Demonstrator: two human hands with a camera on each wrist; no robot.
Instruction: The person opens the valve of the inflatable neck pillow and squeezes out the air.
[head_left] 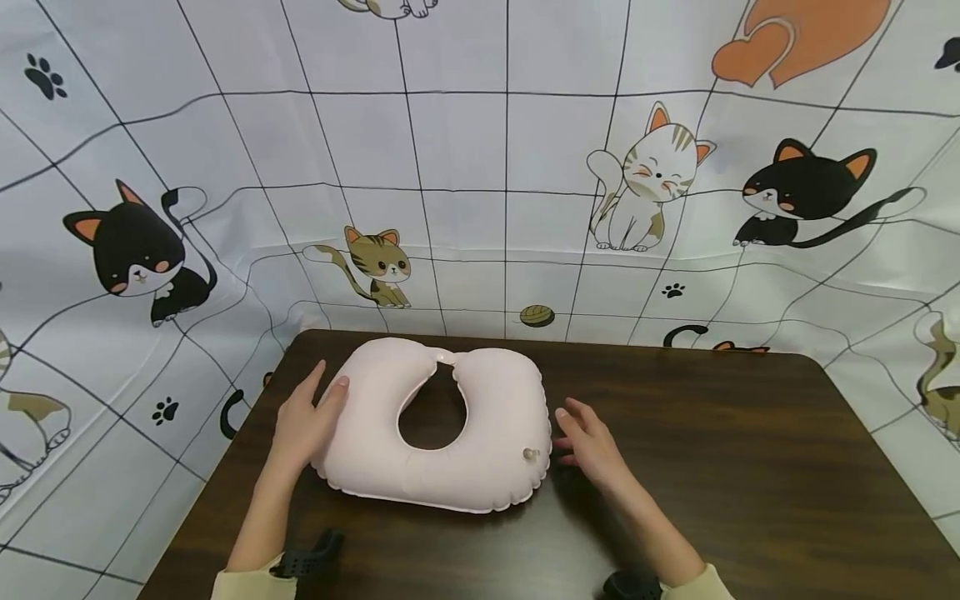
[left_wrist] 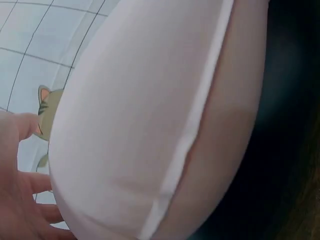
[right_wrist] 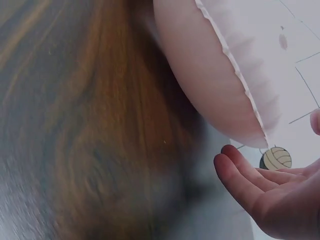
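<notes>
As two hands point(head_left: 302, 419) point(head_left: 594, 443) flank one pillow point(head_left: 431, 473), one table point(head_left: 735, 442) beneath.

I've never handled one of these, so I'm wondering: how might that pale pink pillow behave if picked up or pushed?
The pillow is probably light for its size, as what looks like a small valve suggests air inside. It bulges full and smooth, so it's likely springy rather than floppy. Its broad, U-shaped outline makes rolling unlikely.

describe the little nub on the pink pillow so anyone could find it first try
On the dark brown table lies a pale pink, U-shaped pillow. Follow it to the near corner beside the right hand. The nub sits there, just inside the edge, the one small darker spot on plain pink.
</notes>
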